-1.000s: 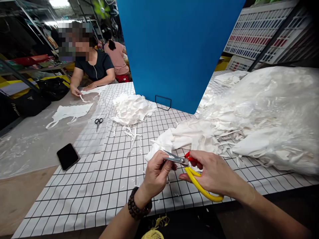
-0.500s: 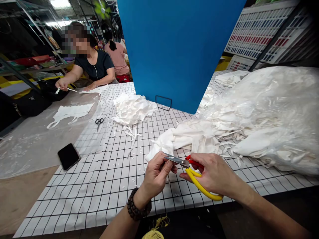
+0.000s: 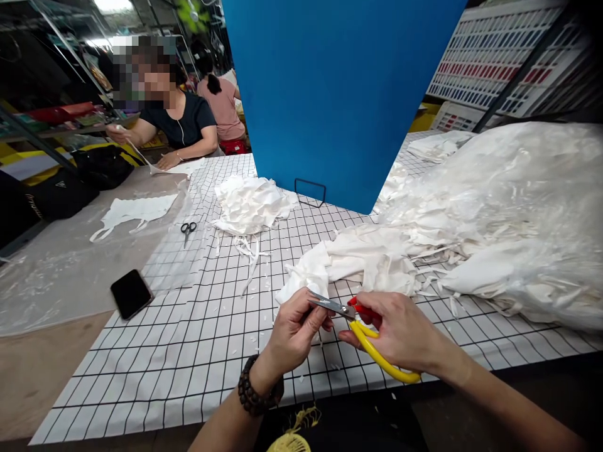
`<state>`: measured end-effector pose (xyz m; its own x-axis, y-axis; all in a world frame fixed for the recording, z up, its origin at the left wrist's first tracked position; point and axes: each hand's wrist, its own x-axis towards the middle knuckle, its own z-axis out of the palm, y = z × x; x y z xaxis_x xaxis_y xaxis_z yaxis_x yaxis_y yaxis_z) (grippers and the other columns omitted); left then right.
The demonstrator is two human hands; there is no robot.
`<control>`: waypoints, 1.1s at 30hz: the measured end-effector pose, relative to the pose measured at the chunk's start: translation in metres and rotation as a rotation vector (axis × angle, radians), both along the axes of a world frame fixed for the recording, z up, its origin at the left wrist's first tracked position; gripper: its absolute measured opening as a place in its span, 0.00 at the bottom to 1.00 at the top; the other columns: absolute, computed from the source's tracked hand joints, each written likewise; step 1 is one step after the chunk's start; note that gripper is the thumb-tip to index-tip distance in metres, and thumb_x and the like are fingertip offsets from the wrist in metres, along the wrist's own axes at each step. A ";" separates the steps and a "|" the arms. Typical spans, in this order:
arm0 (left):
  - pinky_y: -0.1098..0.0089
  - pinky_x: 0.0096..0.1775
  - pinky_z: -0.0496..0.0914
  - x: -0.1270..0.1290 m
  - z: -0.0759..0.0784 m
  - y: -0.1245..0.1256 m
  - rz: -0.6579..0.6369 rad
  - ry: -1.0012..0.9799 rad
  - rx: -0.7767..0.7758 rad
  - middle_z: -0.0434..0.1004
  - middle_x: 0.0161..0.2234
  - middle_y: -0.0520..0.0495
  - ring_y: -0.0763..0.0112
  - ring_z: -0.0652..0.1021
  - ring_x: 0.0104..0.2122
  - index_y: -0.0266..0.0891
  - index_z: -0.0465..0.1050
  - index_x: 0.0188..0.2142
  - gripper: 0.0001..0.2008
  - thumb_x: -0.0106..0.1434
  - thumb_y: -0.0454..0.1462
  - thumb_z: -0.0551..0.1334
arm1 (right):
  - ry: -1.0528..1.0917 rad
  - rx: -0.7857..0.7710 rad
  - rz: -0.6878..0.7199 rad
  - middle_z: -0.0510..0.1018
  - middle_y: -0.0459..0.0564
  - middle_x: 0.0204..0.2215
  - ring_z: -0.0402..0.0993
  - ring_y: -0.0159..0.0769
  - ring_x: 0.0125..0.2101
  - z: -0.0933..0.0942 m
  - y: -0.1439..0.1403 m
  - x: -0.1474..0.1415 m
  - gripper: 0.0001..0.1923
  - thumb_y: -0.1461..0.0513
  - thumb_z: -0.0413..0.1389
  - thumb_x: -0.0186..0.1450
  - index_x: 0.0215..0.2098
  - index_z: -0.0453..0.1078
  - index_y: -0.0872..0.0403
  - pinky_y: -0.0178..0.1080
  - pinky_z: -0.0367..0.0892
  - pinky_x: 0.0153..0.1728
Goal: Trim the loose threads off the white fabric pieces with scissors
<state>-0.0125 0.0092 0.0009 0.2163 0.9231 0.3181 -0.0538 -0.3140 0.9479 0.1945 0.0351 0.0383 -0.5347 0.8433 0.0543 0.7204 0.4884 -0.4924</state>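
Note:
My right hand grips a pair of scissors with one red and one yellow handle, its metal blades pointing left. My left hand pinches the edge of a white cloth piece right at the blade tips. That cloth trails back into a big heap of white cloth pieces on the right of the black-and-white grid table. A bead bracelet sits on my left wrist.
A blue board stands at the table's middle back. A smaller white cloth pile lies left of it, with small black scissors and a black phone nearby. A co-worker sits at far left holding a strip.
My hands and the scissors stay almost still, shifting slightly. The co-worker's hand has risen from the table, pulling a white strip up and to the left.

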 end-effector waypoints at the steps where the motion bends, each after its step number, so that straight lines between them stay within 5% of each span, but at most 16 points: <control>1: 0.71 0.33 0.71 0.000 -0.001 0.000 -0.003 -0.018 -0.014 0.69 0.31 0.48 0.74 0.74 0.30 0.36 0.73 0.35 0.09 0.69 0.35 0.55 | 0.009 0.008 -0.003 0.68 0.41 0.19 0.62 0.30 0.20 -0.002 0.000 0.000 0.17 0.52 0.61 0.56 0.24 0.59 0.51 0.34 0.52 0.23; 7: 0.69 0.33 0.72 0.001 -0.007 0.000 -0.031 -0.125 -0.101 0.68 0.33 0.47 0.73 0.75 0.29 0.36 0.73 0.35 0.09 0.69 0.36 0.55 | 0.149 -0.028 -0.032 0.63 0.40 0.17 0.57 0.28 0.19 -0.009 -0.002 -0.002 0.18 0.53 0.63 0.54 0.22 0.60 0.53 0.33 0.51 0.22; 10: 0.68 0.35 0.72 0.001 -0.007 0.000 0.016 -0.120 -0.080 0.69 0.33 0.47 0.71 0.75 0.31 0.36 0.73 0.35 0.09 0.69 0.35 0.55 | 0.352 -0.285 -0.052 0.63 0.39 0.19 0.57 0.27 0.20 -0.014 0.003 0.003 0.19 0.51 0.64 0.54 0.24 0.61 0.53 0.33 0.53 0.21; 14: 0.64 0.43 0.70 0.008 -0.013 -0.009 0.071 0.048 0.017 0.73 0.35 0.44 0.65 0.75 0.39 0.37 0.75 0.36 0.09 0.68 0.34 0.55 | 0.702 -0.750 -0.268 0.70 0.43 0.20 0.61 0.28 0.17 -0.030 0.015 0.007 0.23 0.43 0.56 0.60 0.27 0.62 0.54 0.33 0.59 0.19; 18: 0.64 0.45 0.70 0.026 -0.025 -0.024 -0.034 0.200 0.073 0.75 0.39 0.40 0.65 0.75 0.42 0.36 0.74 0.39 0.09 0.67 0.32 0.55 | 0.777 -0.998 -0.388 0.75 0.47 0.24 0.70 0.32 0.20 -0.063 0.019 0.001 0.22 0.44 0.57 0.59 0.32 0.64 0.54 0.34 0.63 0.20; 24: 0.67 0.45 0.71 0.038 -0.035 -0.035 -0.238 0.317 0.069 0.77 0.41 0.38 0.65 0.76 0.41 0.36 0.73 0.39 0.09 0.67 0.32 0.54 | 0.394 -0.374 -0.428 0.73 0.44 0.27 0.71 0.35 0.27 -0.096 0.035 -0.016 0.14 0.56 0.60 0.57 0.36 0.61 0.52 0.37 0.66 0.29; 28: 0.67 0.42 0.71 0.036 -0.043 -0.037 -0.219 0.353 0.039 0.77 0.39 0.38 0.64 0.76 0.39 0.36 0.73 0.37 0.09 0.66 0.33 0.54 | 0.341 -0.300 -0.311 0.75 0.49 0.37 0.72 0.39 0.37 -0.100 0.063 -0.050 0.15 0.64 0.60 0.55 0.40 0.63 0.52 0.37 0.62 0.37; 33: 0.68 0.36 0.69 0.035 -0.054 -0.040 -0.156 0.410 0.053 0.75 0.32 0.41 0.65 0.75 0.33 0.37 0.72 0.32 0.07 0.65 0.34 0.56 | 0.349 -0.327 -0.208 0.75 0.48 0.27 0.71 0.40 0.34 -0.104 0.093 -0.102 0.14 0.70 0.62 0.49 0.29 0.63 0.53 0.37 0.60 0.34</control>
<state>0.0222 -0.0310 -0.0530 0.4697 0.8542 0.2229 0.2733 -0.3808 0.8834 0.0923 0.1280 -0.0656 -0.3509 0.9326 -0.0843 0.5513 0.1330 -0.8236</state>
